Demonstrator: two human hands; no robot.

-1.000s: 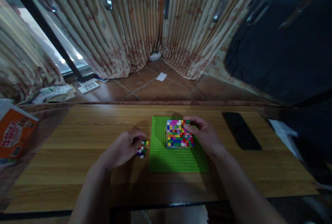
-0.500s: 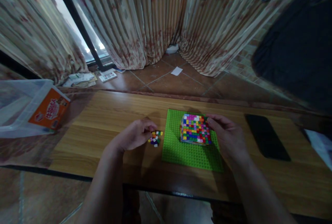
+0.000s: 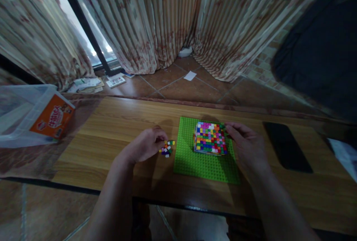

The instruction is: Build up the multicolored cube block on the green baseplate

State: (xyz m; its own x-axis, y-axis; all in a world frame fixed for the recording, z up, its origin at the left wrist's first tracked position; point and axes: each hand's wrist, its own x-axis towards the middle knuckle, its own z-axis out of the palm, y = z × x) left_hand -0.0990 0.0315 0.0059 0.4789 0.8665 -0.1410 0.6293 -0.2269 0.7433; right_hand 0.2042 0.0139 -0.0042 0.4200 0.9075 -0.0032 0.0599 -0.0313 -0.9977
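A layered block of small multicoloured toy bricks [image 3: 211,137] stands on a green studded baseplate [image 3: 189,164]. At its far right corner is my right hand [image 3: 247,140], thumb and forefinger pinched together beside a dark green brick [image 3: 222,126]. Whether the fingertips grip a brick is too small to tell. To the left of the baseplate lies a little pile of loose bricks [image 3: 167,149] in mixed colours. My left hand [image 3: 146,145] rests at the pile's left side with curled fingers, its fingertips touching or just above the bricks; anything in them is hidden.
The wooden table [image 3: 111,133] carries a black phone-like slab [image 3: 287,147] and white paper [image 3: 344,157] at the right. A clear plastic bin [image 3: 25,111] with an orange label stands at the left. Curtains [image 3: 139,29] hang behind, and a dark shape [image 3: 320,51] fills the upper right.
My right hand has shifted slightly right, off the block's corner, so the dark green brick there shows more. My left hand remains at the pile with hardly any movement.
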